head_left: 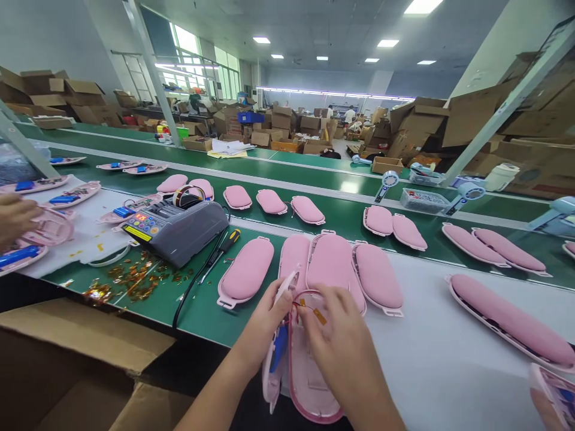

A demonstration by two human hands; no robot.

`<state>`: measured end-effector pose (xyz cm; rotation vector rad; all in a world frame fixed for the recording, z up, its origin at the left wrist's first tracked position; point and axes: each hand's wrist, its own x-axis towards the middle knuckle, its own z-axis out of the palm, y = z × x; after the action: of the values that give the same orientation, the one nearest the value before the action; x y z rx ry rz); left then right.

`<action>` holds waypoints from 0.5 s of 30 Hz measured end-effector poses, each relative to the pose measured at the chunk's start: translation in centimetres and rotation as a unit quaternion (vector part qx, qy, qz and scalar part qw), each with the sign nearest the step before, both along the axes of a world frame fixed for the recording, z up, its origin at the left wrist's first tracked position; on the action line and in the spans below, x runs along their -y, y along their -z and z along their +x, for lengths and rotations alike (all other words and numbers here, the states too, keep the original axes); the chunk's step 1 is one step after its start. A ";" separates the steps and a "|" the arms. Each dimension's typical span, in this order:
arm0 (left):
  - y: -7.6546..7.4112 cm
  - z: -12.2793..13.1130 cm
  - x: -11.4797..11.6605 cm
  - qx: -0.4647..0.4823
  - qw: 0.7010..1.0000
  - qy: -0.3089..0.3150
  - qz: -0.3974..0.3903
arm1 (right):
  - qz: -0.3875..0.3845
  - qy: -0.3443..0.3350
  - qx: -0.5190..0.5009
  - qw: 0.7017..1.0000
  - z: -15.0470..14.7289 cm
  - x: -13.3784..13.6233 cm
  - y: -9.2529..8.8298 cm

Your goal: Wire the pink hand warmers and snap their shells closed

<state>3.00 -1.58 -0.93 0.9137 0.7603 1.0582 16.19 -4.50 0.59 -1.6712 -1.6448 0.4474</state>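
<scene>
My left hand (270, 311) is closed on the edge of a pink shell half (271, 386), tilted on its side, with a blue block (279, 348) inside. My right hand (335, 323) is bent over the other half, an open pink shell (314, 392). Its fingertips are pinched near thin red wires and a strip of amber tape (319, 316); what exactly they grip is partly hidden. Just beyond my hands, closed pink oval cases (332, 260) lie side by side. Another pink case (247, 269) is to the left.
A grey tape dispenser (182, 230) stands left, with a screwdriver (227, 244) and amber tape scraps (139, 278) near it. Another person's hand (15, 218) works at far left. An open cardboard box (90, 353) is below the table edge. Handheld fans (386, 184) stand behind.
</scene>
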 end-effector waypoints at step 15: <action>-0.6 -3.9 0.9 -0.178 0.982 -0.027 0.055 | 0.012 0.046 -0.217 0.975 -0.8 3.6 2.8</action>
<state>-0.90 -2.45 -0.33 1.2028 1.0344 1.0041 15.40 -8.08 -2.25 -1.4947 -1.2416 0.6890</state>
